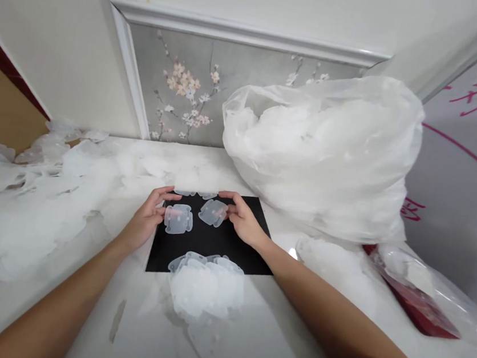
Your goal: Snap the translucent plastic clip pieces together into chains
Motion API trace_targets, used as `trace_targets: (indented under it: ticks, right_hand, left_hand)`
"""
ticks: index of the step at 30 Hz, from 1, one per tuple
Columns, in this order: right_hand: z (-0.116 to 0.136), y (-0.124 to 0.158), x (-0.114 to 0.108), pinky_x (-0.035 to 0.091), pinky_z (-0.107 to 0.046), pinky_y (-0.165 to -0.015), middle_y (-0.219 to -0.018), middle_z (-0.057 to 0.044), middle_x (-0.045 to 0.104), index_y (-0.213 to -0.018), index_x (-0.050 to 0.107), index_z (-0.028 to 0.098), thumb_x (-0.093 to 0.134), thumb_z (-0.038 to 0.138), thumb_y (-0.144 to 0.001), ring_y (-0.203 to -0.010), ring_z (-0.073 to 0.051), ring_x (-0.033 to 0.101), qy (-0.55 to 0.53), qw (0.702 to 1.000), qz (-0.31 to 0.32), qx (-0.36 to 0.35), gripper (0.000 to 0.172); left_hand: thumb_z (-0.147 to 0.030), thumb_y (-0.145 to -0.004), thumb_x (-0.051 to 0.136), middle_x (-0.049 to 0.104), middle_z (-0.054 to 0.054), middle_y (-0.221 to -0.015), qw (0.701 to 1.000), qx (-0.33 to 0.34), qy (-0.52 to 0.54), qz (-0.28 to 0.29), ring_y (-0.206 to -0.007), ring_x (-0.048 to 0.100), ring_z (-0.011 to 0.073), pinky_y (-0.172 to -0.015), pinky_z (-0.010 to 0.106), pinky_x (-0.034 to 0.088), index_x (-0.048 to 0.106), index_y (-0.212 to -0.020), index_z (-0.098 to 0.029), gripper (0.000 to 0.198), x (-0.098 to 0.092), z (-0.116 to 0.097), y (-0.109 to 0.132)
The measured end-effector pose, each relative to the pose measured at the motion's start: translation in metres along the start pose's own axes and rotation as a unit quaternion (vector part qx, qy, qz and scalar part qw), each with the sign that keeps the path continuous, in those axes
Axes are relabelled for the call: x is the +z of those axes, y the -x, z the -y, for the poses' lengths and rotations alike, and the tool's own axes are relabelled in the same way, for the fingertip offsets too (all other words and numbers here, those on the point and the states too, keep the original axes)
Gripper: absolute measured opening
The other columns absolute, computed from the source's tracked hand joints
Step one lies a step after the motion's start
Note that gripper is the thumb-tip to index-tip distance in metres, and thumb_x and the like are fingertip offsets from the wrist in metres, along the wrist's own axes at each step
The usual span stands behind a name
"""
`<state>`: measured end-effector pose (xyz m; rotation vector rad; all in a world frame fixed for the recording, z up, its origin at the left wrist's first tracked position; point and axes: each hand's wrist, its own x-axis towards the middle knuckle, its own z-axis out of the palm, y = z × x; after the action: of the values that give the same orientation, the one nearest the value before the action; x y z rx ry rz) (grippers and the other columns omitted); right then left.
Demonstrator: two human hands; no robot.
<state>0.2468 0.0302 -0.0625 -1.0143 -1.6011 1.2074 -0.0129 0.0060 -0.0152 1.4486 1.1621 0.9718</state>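
Observation:
Over a black mat point(213, 249), my left hand point(148, 217) pinches the edge of a thin translucent plastic piece point(178, 220) with rounded corners and small marks. One of its fingertips shows faintly through the plastic. My right hand point(243, 217) grips a similar translucent piece point(212, 213), tilted a little, with its index finger stretched forward. Beyond both hands, more such pieces point(207, 195) lie at the mat's far edge. A loose pile of the pieces point(206, 287) overlaps the mat's near edge and spreads onto the white table point(133, 305).
A large heap of pieces point(47, 197) covers the table's left side. At the back right stands a bulging clear plastic bag point(322, 160) full of them. Further right, a red object point(426, 309) lies under clear plastic. A framed floral panel point(188, 93) is behind the table.

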Motion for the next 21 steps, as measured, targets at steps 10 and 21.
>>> trace_targets:
  ticks: [10,21]
  right_hand:
    - [-0.0046,-0.0004,0.0024,0.052,-0.032,-0.072,-0.086,-0.001,0.062,-0.119,0.046,0.021,0.035,0.001,-0.059,-0.075,-0.015,0.062,0.034,0.999,0.01,-0.03,0.064]
    - [-0.0009,0.0014,0.0008,0.052,-0.032,-0.073,-0.127,-0.009,0.05,-0.11,0.061,0.022,0.038,-0.003,-0.06,-0.094,-0.017,0.06,0.171,0.979,0.02,-0.106,0.06]
  left_hand:
    - [-0.016,-0.066,0.047,0.058,0.013,-0.133,1.0,0.007,0.007,0.005,-0.1,0.068,0.0264,-0.082,0.044,0.055,0.041,-0.133,-0.024,0.067,-0.0009,0.0026,0.0002]
    - [-0.014,-0.068,0.048,0.061,0.01,-0.127,1.0,0.023,0.016,0.01,-0.106,0.065,0.0241,-0.085,0.04,0.054,0.043,-0.129,-0.025,0.063,0.001,0.0066,-0.0002]
